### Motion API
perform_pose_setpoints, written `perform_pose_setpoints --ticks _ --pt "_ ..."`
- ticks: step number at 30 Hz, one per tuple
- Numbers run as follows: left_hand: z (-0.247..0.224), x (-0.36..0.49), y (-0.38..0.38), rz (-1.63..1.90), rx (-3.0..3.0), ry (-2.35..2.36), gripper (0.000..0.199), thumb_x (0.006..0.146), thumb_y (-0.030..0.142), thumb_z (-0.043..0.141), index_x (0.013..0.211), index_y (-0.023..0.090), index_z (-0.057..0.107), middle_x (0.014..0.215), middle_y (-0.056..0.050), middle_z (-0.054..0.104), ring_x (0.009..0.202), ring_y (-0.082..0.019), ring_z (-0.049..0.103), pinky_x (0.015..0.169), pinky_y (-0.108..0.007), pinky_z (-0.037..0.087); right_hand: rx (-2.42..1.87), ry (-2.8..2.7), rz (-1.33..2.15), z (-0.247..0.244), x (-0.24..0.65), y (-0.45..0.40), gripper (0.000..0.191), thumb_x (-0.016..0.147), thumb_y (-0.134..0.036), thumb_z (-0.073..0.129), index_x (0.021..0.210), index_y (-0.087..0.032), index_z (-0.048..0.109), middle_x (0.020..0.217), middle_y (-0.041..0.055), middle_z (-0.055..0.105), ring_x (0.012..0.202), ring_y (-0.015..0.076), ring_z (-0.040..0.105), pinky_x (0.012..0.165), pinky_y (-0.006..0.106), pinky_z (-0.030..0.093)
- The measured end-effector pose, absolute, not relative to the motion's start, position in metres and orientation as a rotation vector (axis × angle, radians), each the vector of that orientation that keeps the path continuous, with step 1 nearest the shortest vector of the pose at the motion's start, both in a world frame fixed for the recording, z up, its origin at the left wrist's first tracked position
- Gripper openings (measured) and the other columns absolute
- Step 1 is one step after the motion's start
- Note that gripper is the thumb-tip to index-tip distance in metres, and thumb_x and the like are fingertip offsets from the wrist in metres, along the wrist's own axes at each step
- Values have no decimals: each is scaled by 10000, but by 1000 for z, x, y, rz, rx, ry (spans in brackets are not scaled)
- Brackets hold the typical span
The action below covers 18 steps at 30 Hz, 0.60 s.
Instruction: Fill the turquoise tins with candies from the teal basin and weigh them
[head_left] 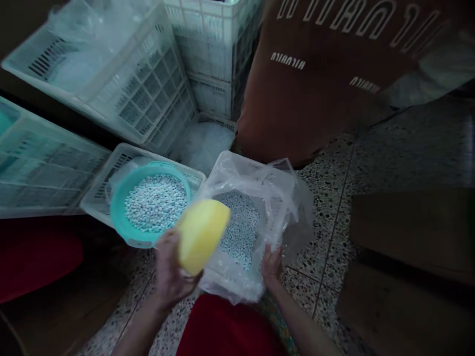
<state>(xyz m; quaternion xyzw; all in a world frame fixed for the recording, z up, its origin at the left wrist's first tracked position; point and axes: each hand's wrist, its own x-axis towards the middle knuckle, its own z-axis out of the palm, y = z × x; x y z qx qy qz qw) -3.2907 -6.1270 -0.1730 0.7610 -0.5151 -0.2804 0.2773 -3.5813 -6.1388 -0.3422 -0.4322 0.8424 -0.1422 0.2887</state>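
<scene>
Yellow container, teal basin, crates behind

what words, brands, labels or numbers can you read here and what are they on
Nothing reads with certainty; all the lettering I can see is on the brown fabric.
Large outlined lettering: cut off at the top edge, unreadable.
Smaller left line: too small and blurred.
Smaller right line: also too blurred.
Yellow container and teal basin: no text visible.

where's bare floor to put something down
Barest: speckled floor between the bag-lined crate and the brown boxes at right. A narrower strip lies left of the left forearm. Crowded: left of that crate, with the teal basin and white crates.
</scene>
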Motion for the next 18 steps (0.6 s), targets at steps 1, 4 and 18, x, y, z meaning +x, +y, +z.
perform_pose_setpoints --ticks 1,4,18 --pt "-198 -3314 -6139 -831 1941 -1579 934 580 388 733 1378 279 259 1390 -140 264 1311 -402 227 1070 -522 220 -1147 2246 -409 -342 -3582 -6138 680 853 -623 255 1132 -47 484 976 218 621 827 298 602 705 387 439" --pt "-291 -3370 -6207 -1034 1763 -1889 773 591 281 713 1310 242 429 1372 -154 321 1277 -416 281 1051 -522 209 -1127 2264 -506 -347 -3586 -6136 610 875 -588 241 1172 -94 442 1085 210 582 928 290 584 758 387 448" --pt "-425 -3408 -6262 -1494 1615 -2276 858 516 144 711 1322 275 448 1380 -144 358 1267 -395 283 1018 -510 221 -1088 2198 -559 -361 -3593 -6135 500 896 -563 257 1064 -140 464 987 181 624 891 290 598 730 381 430"
